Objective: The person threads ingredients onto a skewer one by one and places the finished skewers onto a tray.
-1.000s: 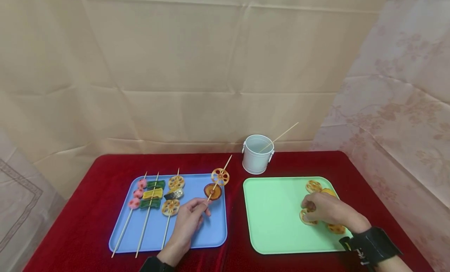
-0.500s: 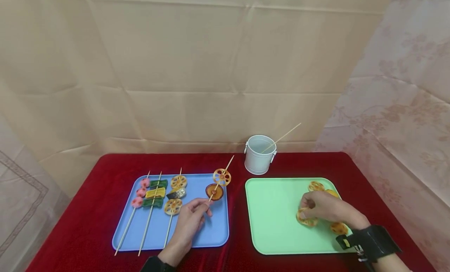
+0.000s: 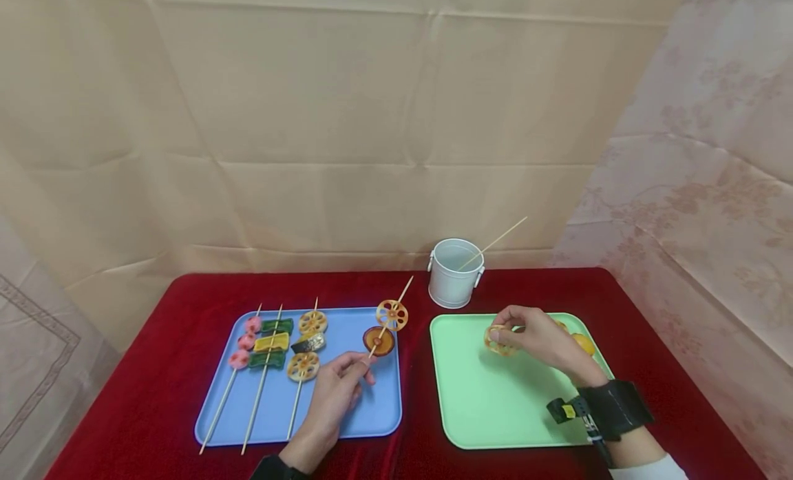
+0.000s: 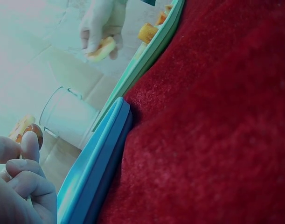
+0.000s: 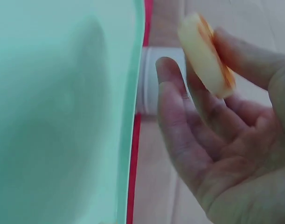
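Observation:
My left hand (image 3: 334, 394) pinches a bamboo skewer (image 3: 405, 289) over the blue tray's right side. Threaded on it are a lotus root slice (image 3: 392, 315) near the tip and a round brown mushroom-like piece (image 3: 379, 341) just above the fingers. Over the green tray (image 3: 483, 411), my right hand (image 3: 542, 339) holds another lotus root slice (image 3: 495, 343) between thumb and fingers. The right wrist view shows that slice (image 5: 205, 53) edge-on, raised off the tray, with the other fingers spread loosely. Part of the left hand is cut off in its wrist view.
On the blue tray (image 3: 372, 425) lie skewers with pink balls (image 3: 246, 341), green and yellow pieces (image 3: 270, 342), and lotus slices (image 3: 303, 366). A white bucket (image 3: 451, 284) behind holds a bare stick (image 3: 502, 237). Yellow pieces (image 3: 584, 343) sit at the green tray's right, partly hidden.
My right hand has lifted the lotus root slice off the green tray and carried it left and away from me. The left hand with its skewer stays nearly still.

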The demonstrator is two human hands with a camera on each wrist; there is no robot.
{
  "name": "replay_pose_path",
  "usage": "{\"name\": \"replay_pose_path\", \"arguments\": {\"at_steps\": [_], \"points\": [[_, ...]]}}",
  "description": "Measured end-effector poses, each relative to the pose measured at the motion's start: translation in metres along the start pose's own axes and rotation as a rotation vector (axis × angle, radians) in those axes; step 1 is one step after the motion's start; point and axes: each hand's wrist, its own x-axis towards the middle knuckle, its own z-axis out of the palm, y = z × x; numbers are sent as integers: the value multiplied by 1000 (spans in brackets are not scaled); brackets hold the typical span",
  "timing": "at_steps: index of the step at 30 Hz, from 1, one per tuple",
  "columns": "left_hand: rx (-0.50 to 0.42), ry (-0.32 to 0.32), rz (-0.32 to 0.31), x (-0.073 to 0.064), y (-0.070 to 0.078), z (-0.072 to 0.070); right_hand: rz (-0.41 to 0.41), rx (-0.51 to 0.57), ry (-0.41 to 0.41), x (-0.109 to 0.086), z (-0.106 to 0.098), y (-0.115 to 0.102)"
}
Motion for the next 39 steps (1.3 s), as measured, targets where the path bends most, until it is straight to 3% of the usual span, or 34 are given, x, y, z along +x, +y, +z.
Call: {"name": "replay_pose_path", "arguments": {"at_steps": [7, 20, 30, 39], "points": [[-7, -6, 15, -1, -1, 1, 16, 175, 95, 17, 15, -13], [2, -30, 36, -2, 1, 6, -38, 167, 225, 37, 34, -27], [-6, -46, 33, -4, -2, 7, 26, 442, 307, 50, 48, -38], [-25, -68, 49, -8, -6, 12, 85, 571, 327, 57, 57, -47]]}}
